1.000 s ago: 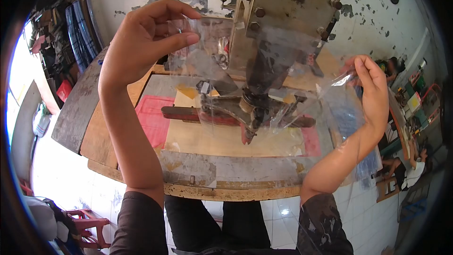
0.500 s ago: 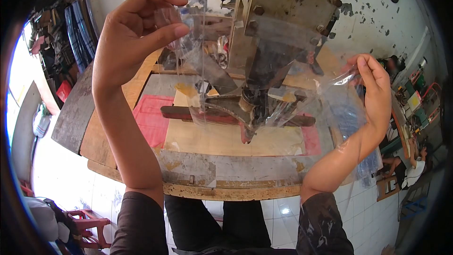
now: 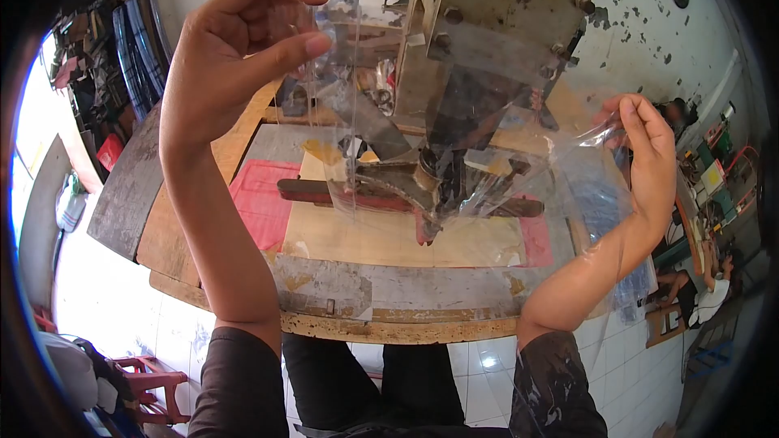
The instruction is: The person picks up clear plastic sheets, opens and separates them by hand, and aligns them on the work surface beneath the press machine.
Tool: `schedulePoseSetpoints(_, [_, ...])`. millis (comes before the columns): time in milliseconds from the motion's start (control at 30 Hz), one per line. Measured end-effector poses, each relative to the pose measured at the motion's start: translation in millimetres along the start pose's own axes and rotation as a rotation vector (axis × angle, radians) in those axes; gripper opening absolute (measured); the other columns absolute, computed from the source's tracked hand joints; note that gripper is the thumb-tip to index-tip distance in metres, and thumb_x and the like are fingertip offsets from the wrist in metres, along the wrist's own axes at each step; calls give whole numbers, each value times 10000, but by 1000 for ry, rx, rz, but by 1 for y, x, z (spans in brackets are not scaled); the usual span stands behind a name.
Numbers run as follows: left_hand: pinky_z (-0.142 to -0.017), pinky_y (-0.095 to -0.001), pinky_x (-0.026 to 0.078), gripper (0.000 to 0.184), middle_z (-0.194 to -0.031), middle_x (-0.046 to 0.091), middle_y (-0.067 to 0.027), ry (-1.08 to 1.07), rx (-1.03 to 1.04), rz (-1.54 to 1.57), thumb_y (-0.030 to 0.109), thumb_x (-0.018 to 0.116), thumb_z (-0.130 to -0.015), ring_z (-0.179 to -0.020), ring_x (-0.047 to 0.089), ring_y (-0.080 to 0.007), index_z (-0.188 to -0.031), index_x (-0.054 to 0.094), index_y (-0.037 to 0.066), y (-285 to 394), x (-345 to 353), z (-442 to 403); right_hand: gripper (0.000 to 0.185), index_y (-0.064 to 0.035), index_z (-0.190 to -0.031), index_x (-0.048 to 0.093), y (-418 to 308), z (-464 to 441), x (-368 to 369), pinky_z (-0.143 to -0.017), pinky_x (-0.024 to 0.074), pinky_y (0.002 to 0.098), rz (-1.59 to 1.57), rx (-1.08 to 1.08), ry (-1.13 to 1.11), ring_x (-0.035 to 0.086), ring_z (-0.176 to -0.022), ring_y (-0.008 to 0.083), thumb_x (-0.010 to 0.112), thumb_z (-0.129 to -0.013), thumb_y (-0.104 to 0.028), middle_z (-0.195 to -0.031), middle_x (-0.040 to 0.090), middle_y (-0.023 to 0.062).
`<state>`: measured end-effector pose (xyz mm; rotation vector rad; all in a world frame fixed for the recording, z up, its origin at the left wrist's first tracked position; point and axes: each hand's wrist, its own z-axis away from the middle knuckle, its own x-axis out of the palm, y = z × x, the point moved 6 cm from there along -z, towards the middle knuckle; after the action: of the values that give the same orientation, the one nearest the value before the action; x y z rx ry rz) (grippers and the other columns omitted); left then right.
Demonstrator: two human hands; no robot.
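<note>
One bulky metal press point(image 3: 511, 0) rises ahead of you, standing directly behind the clear sheet point(image 3: 487, 101) — you see the machine's lower parts through the film. Beneath the press, a long dark bar point(image 3: 316, 193) with a reddish side lies crosswise over a pale board point(image 3: 389, 247), and red material point(image 3: 261, 203) shows to either side of that board. All of this is on the surface point(image 3: 422, 331), whose wooden front edge lies between the press and your legs. Right of the press, bluish plastic point(image 3: 633, 288) shows just beside your forearm, with a seated person point(image 3: 714, 296) well beyond it. Far left of the press stand blue rolls point(image 3: 138, 53); nearer you on that side is a red stool point(image 3: 158, 389).

You have the sheet raised in front of the press, its face toward you. Its long axis runs crosswise, from left of the press to right of it, dipping at the right end, while the lower part hangs before the bar.

Your right hand point(image 3: 641, 146) has its grip pinched together on the sheet's gathered right end. Your left hand point(image 3: 256, 57) has thumb and forefinger apart, with film reaching into the palm — whether the curled fingers behind clamp it, you cannot tell.
</note>
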<state>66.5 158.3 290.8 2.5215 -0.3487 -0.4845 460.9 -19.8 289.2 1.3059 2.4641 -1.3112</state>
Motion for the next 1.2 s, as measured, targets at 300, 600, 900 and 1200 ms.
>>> schedulePoseSetpoints(300, [-709, -230, 528, 399, -1032, 718, -25, -31, -38, -7, 9, 834, -897, -831, 648, -62, -1257, 664, -15, -3, 0, 0, 301, -39, -1123, 726, 2, -1, -1, -756, 467, 250, 12, 5, -17, 667, -907, 93, 596, -1100, -309, -986, 733, 15])
schedulePoseSetpoints(600, [-720, -232, 537, 417, -1098, 724, -46, -44, -31, -9, 11, 835, -897, -868, 663, -67, -1272, 657, -23, -6, -2, 0, 303, -40, -1125, 726, 4, -2, -1, -756, 463, 243, 12, 14, -15, 668, -913, 89, 593, -1103, -311, -990, 736, 15])
schedulePoseSetpoints(900, [-733, -232, 538, 408, -1124, 722, -41, -40, -55, -14, 16, 834, -900, -888, 663, -64, -1269, 664, -17, -6, -2, 0, 309, -39, -1118, 727, 2, -1, -1, -756, 460, 246, 19, 2, -26, 665, -910, 87, 593, -1102, -316, -981, 733, 15])
schedulePoseSetpoints(1200, [-734, -227, 531, 386, -1115, 723, -31, -46, -28, -22, -9, 818, -904, -908, 659, -58, -1260, 669, -6, -7, -2, 0, 288, 0, -1057, 719, -7, 1, 4, -738, 443, 234, -6, -6, 27, 571, -794, 56, 571, -1104, -242, -893, 712, 9])
